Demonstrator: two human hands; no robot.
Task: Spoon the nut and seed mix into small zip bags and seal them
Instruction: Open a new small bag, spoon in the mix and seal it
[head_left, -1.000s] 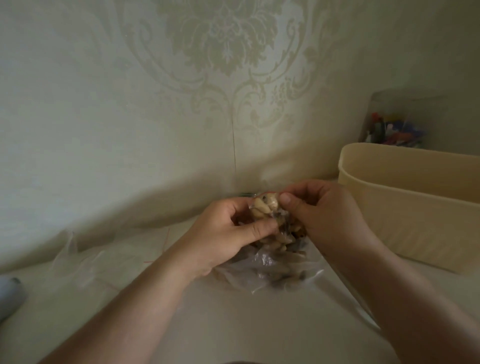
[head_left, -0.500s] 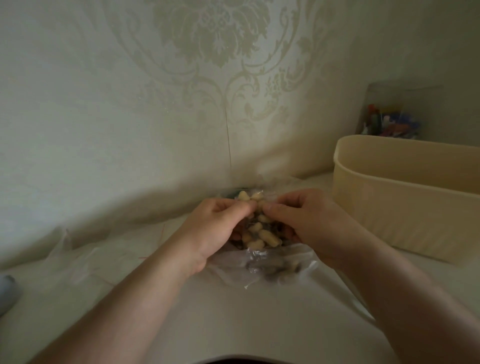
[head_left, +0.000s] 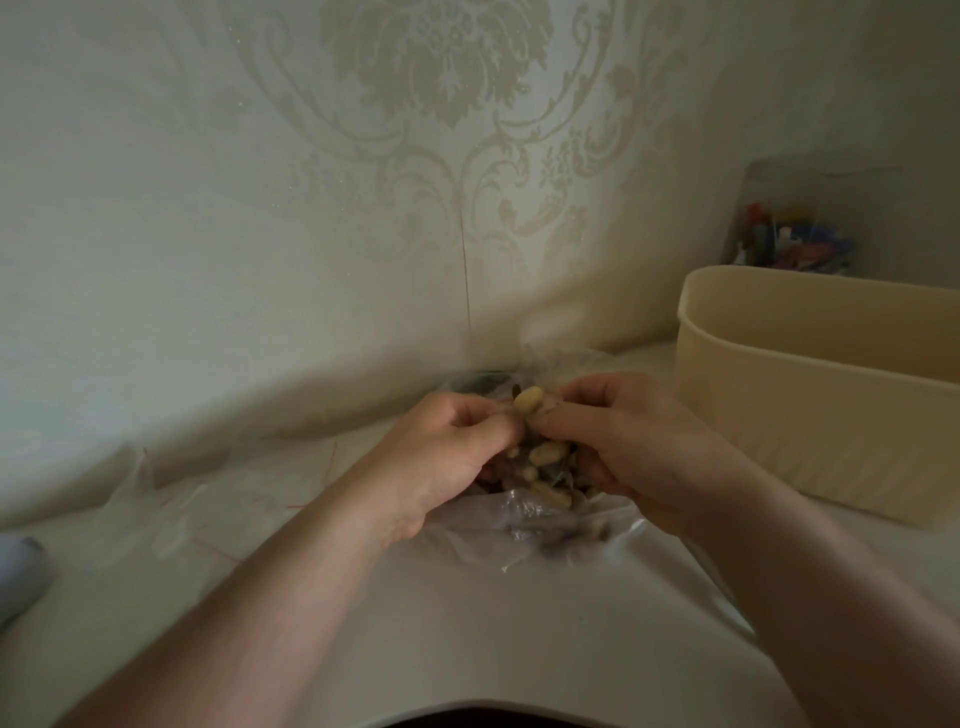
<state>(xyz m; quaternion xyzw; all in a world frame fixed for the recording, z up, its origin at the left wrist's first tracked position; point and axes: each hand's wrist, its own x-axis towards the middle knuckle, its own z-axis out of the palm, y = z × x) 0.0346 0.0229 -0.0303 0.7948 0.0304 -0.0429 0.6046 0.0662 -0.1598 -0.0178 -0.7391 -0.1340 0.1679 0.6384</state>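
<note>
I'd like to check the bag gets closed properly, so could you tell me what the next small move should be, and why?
Probably run the pinch sideways along the zip. The left hand and right hand both pinch the top of the small zip bag, already filled with nut and seed mix, their fingertips nearly meeting at its middle.

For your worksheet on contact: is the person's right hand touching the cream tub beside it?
Apart. The head view shows a strip of bare table between the right hand and the wall of the cream tub; the hand pinches the small bag of nuts.
</note>
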